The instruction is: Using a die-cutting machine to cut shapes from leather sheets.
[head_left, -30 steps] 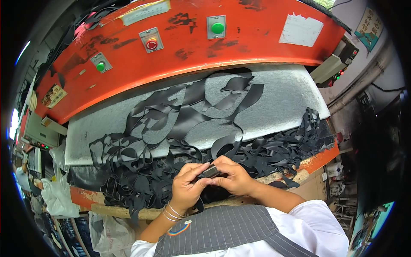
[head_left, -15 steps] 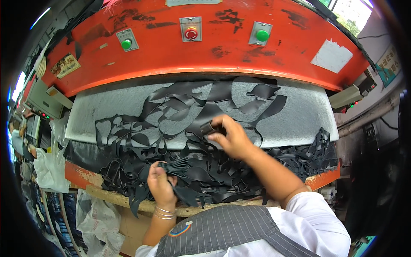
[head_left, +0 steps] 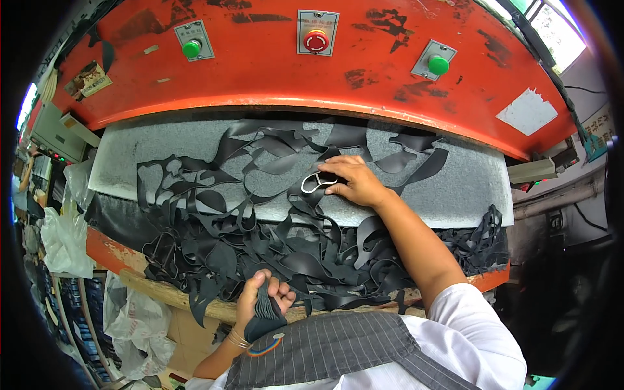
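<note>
My right hand (head_left: 356, 182) grips a metal cutting die (head_left: 305, 186), a curved loop with a bright edge, over the dark leather (head_left: 341, 136) near the middle of the pale cutting bed (head_left: 465, 179). Whether the die touches the leather cannot be made out. The leather there is a web of curved strips and holes. Close to my apron, my left hand (head_left: 248, 304) is closed round a stack of thin cut leather pieces (head_left: 265, 309), their edges showing in a row. The fingers partly cover the stack.
A tangled heap of dark leather offcuts (head_left: 214, 260) hangs along the front of the bed, above a worn wooden edge (head_left: 172, 294). Across the back runs a red press beam (head_left: 253, 78) with two green buttons and a red one (head_left: 316, 41). Plastic bags (head_left: 68, 237) hang at left.
My left hand has come down toward my apron, turning the stack upright. My right hand has tilted the die so its looped edge shows. The view has shifted slightly.
</note>
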Demonstrator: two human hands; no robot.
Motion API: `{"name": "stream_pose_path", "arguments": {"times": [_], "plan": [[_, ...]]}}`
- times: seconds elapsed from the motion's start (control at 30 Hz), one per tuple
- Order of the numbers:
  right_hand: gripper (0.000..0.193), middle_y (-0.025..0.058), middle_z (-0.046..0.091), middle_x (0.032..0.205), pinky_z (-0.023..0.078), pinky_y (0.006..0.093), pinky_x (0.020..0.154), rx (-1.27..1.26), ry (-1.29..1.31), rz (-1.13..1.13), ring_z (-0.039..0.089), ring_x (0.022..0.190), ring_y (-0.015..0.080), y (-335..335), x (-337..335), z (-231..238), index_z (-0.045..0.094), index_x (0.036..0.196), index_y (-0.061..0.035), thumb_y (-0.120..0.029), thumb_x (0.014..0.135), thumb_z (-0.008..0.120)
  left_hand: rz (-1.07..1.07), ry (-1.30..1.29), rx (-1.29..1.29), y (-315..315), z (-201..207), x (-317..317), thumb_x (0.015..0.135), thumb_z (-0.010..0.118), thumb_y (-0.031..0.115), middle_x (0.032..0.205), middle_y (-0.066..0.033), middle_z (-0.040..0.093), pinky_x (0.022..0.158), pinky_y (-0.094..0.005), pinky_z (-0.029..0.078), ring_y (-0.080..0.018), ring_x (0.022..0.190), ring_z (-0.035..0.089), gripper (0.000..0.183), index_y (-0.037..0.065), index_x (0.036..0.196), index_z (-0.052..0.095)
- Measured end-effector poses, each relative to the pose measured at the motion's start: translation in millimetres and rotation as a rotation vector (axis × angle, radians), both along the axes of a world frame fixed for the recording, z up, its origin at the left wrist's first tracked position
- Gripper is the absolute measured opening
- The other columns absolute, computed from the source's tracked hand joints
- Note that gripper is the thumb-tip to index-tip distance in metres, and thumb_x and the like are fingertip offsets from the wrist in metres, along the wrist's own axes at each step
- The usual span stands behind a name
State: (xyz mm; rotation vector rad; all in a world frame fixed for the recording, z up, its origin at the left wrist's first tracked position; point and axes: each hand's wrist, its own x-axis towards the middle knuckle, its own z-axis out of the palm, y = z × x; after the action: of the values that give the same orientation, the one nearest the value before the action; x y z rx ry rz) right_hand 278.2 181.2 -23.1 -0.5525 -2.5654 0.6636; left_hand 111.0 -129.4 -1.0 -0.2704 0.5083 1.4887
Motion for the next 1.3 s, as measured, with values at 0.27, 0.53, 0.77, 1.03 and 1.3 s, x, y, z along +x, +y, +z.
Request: {"name": "stream_pose_path", "arguments": {"times": [0.27, 0.53, 0.77, 1.03, 1.3], "plan": [[0.059, 0.0084, 0.062, 0.124, 0.037, 0.0408, 0.1, 0.059, -0.045, -0.027, 0.053, 0.118, 0.0283, 4, -2, -3, 0.063, 0.127, -0.0213, -0.035, 0.072, 0.079, -0.176, 0.167, 0.155, 13, 15, -32, 0.099, 0.052, 0.019, 0.074, -0.0008, 0.051, 0.088, -0.0487, 0.047, -0.0231, 0.087, 0.06, 0.011, 0.013, 0.09, 0.049], [0.068, 0.0158, 0.053, 0.135, 0.033, 0.041, 0.109, 0.035, 0.379, -0.497, 0.046, 0.128, 0.0328, -51, 23, 32, 0.051, 0.136, -0.0038, -0.029, 0.078, 0.078, 0.126, 0.821, 0.045, 38, 39, -109, 0.089, 0.063, 0.008, 0.078, -0.0047, 0.054, 0.055, -0.0313, 0.051, -0.0169, 0.061, 0.057, 0.018, 0.007, 0.099, 0.048], [0.054, 0.0243, 0.026, 0.152, 0.021, 0.0449, 0.115, 0.61, 0.859, -1.094, 0.025, 0.142, 0.0349, -44, 36, 141, 0.036, 0.144, 0.0004, -0.03, 0.101, 0.048, 0.804, 1.787, 0.269, 104, 101, -154, 0.095, 0.063, 0.013, 0.076, 0.0023, 0.045, 0.06, -0.0234, 0.037, -0.0068, 0.068, 0.038, 0.024, 0.004, 0.08, 0.046], [0.064, 0.0273, 0.015, 0.155, 0.016, 0.0495, 0.116, 0.645, 0.735, -0.931, 0.016, 0.145, 0.04, -113, 52, 138, 0.028, 0.149, -0.0032, -0.028, 0.097, 0.056, 0.728, 2.086, 0.343, 72, 126, -143, 0.092, 0.064, 0.017, 0.065, -0.0082, 0.046, 0.057, -0.0329, 0.04, -0.017, 0.061, 0.043, 0.029, 0.002, 0.074, 0.046], [0.048, 0.0097, 0.065, 0.098, 0.049, 0.039, 0.081, 0.062, -0.22, -0.052, 0.061, 0.092, 0.0293, -328, 63, 23, 0.068, 0.106, -0.0051, -0.036, 0.071, 0.08, -0.662, 2.327, 0.331, -91, 9, -31, 0.085, 0.067, 0.031, 0.085, -0.0099, 0.068, 0.07, -0.0416, 0.054, -0.0316, 0.078, 0.067, 0.021, 0.011, 0.089, 0.073]]}}
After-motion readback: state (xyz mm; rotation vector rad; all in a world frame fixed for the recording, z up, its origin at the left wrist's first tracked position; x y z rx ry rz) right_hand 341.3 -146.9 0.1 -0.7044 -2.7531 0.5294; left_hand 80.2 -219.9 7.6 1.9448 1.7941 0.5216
